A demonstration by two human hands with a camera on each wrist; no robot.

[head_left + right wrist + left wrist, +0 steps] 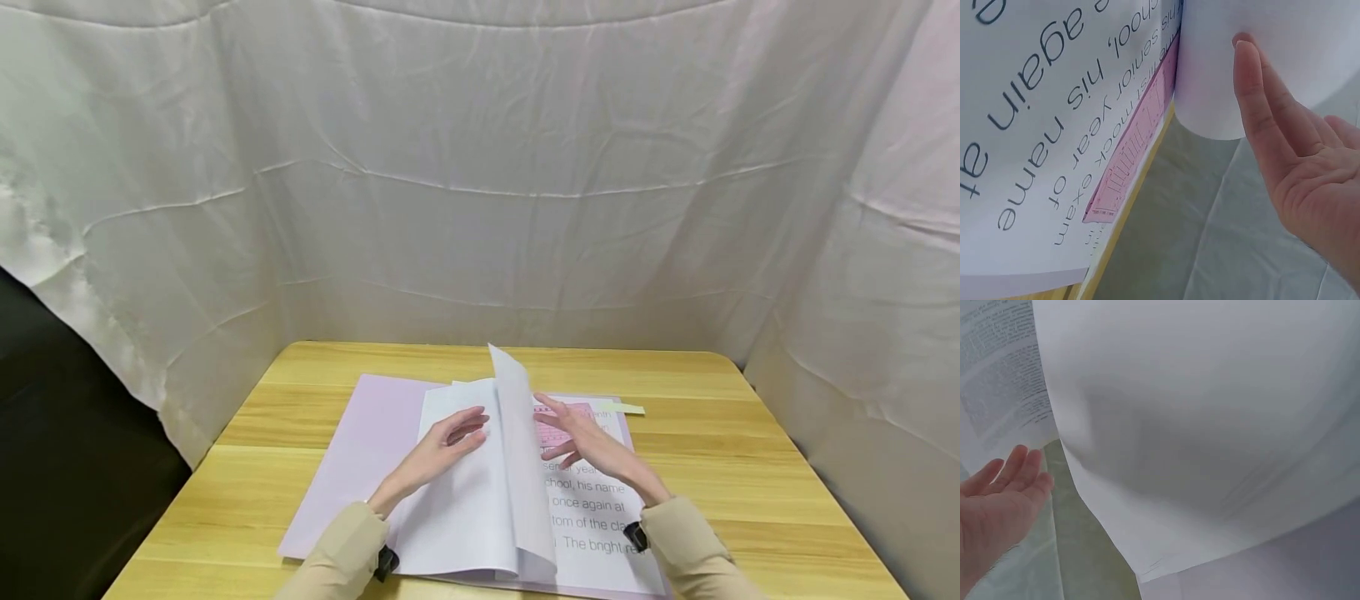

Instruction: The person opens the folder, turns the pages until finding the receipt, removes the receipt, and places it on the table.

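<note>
A lilac folder (352, 454) lies spread on the table, with large white sheets in it. One white sheet (519, 450) stands up near the middle, curling between the two hands. Over the left-hand pages (461, 517), my left hand (442, 450) hovers palm inward, fingers loosely extended and holding nothing. My right hand (588, 437) is on the other side of the raised sheet, fingers spread and fairly straight; in the right wrist view its fingertips overlap the sheet's white face. Below it, the right-hand page (592, 504) carries large black print and a pink printed slip (1129, 147).
A pale yellow strip (624, 408) sticks out past the folder's upper right edge. The wooden table (750, 483) extends on both sides. Grey-white curtains (480, 183) hang behind it and at the sides, with a dark area (67, 450) at the lower left.
</note>
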